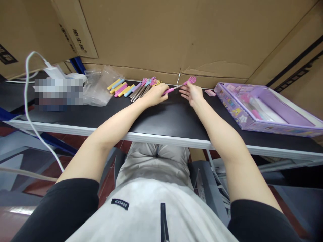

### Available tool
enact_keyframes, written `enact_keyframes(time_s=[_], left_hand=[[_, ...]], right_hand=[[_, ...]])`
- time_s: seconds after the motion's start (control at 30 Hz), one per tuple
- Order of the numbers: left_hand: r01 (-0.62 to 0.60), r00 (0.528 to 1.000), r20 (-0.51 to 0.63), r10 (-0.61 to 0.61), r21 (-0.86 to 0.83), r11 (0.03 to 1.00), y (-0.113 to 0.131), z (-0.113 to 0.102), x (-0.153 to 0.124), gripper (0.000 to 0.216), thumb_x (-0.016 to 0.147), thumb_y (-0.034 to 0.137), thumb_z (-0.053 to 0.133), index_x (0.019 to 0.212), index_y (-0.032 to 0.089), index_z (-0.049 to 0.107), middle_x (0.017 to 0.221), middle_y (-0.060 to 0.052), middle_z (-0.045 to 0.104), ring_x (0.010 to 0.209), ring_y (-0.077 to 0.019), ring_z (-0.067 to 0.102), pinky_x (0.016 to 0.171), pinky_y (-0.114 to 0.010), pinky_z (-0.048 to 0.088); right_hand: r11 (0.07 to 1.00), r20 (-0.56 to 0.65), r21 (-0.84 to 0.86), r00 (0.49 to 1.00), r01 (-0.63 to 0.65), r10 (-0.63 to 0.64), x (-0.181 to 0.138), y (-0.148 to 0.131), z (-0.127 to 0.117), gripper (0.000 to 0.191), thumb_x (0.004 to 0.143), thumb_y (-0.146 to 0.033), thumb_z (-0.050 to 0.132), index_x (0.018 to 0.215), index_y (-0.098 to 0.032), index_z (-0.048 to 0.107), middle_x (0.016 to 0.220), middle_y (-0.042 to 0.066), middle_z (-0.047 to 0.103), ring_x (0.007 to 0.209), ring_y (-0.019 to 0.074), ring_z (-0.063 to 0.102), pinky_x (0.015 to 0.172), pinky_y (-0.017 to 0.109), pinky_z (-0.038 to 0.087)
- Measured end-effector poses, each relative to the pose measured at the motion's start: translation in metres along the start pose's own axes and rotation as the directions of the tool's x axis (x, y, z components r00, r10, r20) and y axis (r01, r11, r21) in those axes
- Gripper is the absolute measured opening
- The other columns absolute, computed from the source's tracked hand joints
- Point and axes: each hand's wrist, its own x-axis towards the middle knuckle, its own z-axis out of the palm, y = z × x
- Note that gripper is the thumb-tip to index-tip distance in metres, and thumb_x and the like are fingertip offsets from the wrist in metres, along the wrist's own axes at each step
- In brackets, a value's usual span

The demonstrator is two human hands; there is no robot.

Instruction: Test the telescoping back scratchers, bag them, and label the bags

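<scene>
A small back scratcher with a pink claw head (192,80), a thin metal rod and a pink handle (168,91) is stretched between my two hands above the black table. My left hand (156,94) is closed around the handle. At the other end, my right hand (193,93) pinches the scratcher just below the claw with thumb and forefinger, its other fingers loosely extended. Left of my left hand lie several metal rods with coloured claw heads (148,81), partly covered by that hand. Beside them are several loose yellow, pink, blue and purple handles (121,90).
A purple open box (238,112) with plastic-wrapped items stands at the right. Near it lies a small pink packet (210,93). Clear plastic bags (97,89) and a white cable (26,80) are at the left. Cardboard (161,40) walls the table's back.
</scene>
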Motion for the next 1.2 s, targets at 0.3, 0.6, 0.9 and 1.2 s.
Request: enact_keyframes(time_s=[0.3, 0.6, 0.9, 1.2], left_hand=[[0.050, 0.998, -0.045, -0.048, 0.050, 0.997, -0.005, -0.007, -0.002, 0.030, 0.109, 0.037, 0.053, 0.121, 0.016, 0.072, 0.124, -0.017, 0.075, 0.119, -0.0299, 0.069, 0.102, -0.037, 0.051], [0.078, 0.981, -0.179, -0.073, 0.026, 0.997, -0.019, -0.003, 0.001, 0.023, 0.105, 0.036, 0.061, 0.113, 0.020, 0.076, 0.106, -0.012, 0.078, 0.108, -0.0277, 0.071, 0.092, -0.034, 0.050], [0.029, 0.982, -0.188, -0.031, -0.015, 0.999, -0.025, -0.003, 0.004, 0.025, 0.107, 0.034, 0.057, 0.116, 0.017, 0.073, 0.113, -0.015, 0.075, 0.113, -0.0304, 0.069, 0.099, -0.039, 0.051], [-0.017, 0.985, -0.172, 0.014, -0.018, 1.000, -0.032, 0.003, 0.009, 0.021, 0.105, 0.031, 0.061, 0.112, 0.016, 0.073, 0.111, -0.014, 0.076, 0.112, -0.0307, 0.069, 0.101, -0.041, 0.052]], right_hand=[[1.000, 0.012, -0.029, 1.000, 0.001, 0.000, -0.004, -0.005, 0.004, 0.061, 0.105, -0.074, 0.050, 0.131, -0.021, 0.069, 0.127, 0.016, 0.079, 0.113, 0.0286, 0.077, 0.104, 0.051, 0.060], [0.857, -0.001, 0.500, 0.989, -0.126, 0.147, -0.027, -0.021, 0.021, 0.039, 0.091, -0.061, 0.080, 0.094, -0.024, 0.067, 0.096, 0.002, 0.080, 0.085, 0.0174, 0.073, 0.085, 0.036, 0.061], [0.820, -0.018, 0.555, 0.983, -0.142, 0.183, -0.037, -0.034, 0.024, 0.037, 0.086, -0.051, 0.088, 0.086, -0.024, 0.063, 0.079, -0.002, 0.072, 0.070, 0.0131, 0.066, 0.074, 0.029, 0.058], [0.808, -0.019, 0.575, 0.985, -0.131, 0.173, -0.035, -0.034, 0.025, 0.040, 0.087, -0.042, 0.091, 0.080, -0.022, 0.057, 0.066, -0.007, 0.063, 0.058, 0.0079, 0.059, 0.063, 0.021, 0.053]])
